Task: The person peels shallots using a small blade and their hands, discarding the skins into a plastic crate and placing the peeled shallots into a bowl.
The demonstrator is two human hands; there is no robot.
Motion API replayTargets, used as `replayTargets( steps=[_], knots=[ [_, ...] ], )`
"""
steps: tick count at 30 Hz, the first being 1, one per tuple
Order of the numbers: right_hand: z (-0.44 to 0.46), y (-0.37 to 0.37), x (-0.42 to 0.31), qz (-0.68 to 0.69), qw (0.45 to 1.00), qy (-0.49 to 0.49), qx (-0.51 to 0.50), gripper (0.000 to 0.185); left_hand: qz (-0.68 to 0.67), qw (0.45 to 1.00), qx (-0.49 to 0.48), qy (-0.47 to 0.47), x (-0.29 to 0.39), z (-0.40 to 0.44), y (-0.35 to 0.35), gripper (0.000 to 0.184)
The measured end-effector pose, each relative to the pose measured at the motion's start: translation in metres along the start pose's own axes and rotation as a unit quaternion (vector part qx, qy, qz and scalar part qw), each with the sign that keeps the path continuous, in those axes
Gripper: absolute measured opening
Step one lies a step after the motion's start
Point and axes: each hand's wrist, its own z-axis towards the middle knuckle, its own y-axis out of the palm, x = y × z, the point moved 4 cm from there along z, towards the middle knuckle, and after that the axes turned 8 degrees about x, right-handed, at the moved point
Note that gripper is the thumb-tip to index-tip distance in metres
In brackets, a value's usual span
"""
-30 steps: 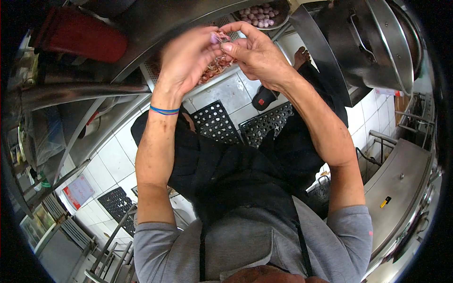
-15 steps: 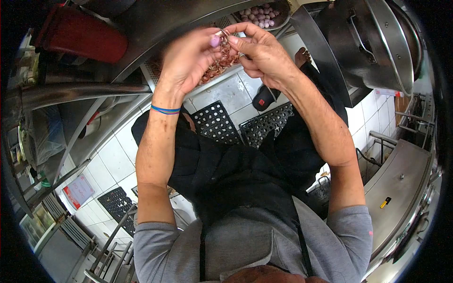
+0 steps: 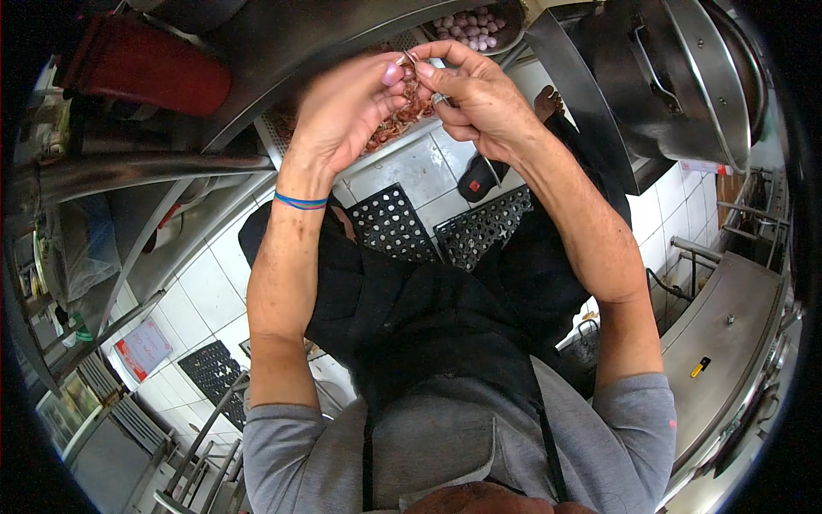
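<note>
My left hand (image 3: 342, 111) is at the top centre, partly smeared by motion, and pinches a small pale-purple peeled shallot (image 3: 393, 74) between thumb and fingers. Close against it, my right hand (image 3: 475, 94) is closed on what looks like a small knife (image 3: 409, 57); only a thin metal sliver shows at the fingertips, and the rest is hidden. Both hands are above a white perforated tray (image 3: 272, 141) that holds reddish-brown shallot skins (image 3: 390, 128). A bowl of peeled shallots (image 3: 471, 30) stands just beyond my right hand.
A metal counter edge (image 3: 248, 111) runs close to my left hand, with a red bucket (image 3: 150, 64) beyond. Large steel pots (image 3: 668, 77) stand to the right. Black rubber mats (image 3: 390, 223) and a black slipper (image 3: 479, 178) lie on the white tiled floor.
Both hands stay in nearly the same place. The shallot has shifted slightly in my left fingers, and my left hand is still blurred.
</note>
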Motion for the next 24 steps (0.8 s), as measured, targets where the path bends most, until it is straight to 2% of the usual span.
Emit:
replayTargets(
  steps=[8, 11, 17, 20, 24],
  knots=[
    [-0.009, 0.011, -0.002, -0.100, 0.994, -0.032, -0.031, 0.047, -0.015, 1.000, -0.002, 0.025, 0.000, 0.001, -0.001, 0.025],
    [-0.006, 0.010, 0.003, -0.113, 0.992, -0.044, -0.035, 0.050, -0.018, 0.999, -0.027, 0.026, -0.004, 0.006, -0.010, 0.029],
    [-0.005, 0.012, 0.005, -0.122, 0.991, -0.054, -0.021, 0.048, -0.031, 0.999, -0.041, 0.017, -0.006, 0.007, -0.013, 0.029],
    [-0.005, 0.013, 0.005, -0.115, 0.992, -0.059, -0.015, 0.040, -0.044, 0.999, -0.007, 0.013, -0.005, 0.004, -0.006, 0.027],
    [-0.002, 0.013, 0.001, -0.105, 0.990, -0.087, 0.019, 0.028, -0.062, 0.997, -0.039, -0.010, -0.007, 0.005, -0.009, 0.025]
  ],
)
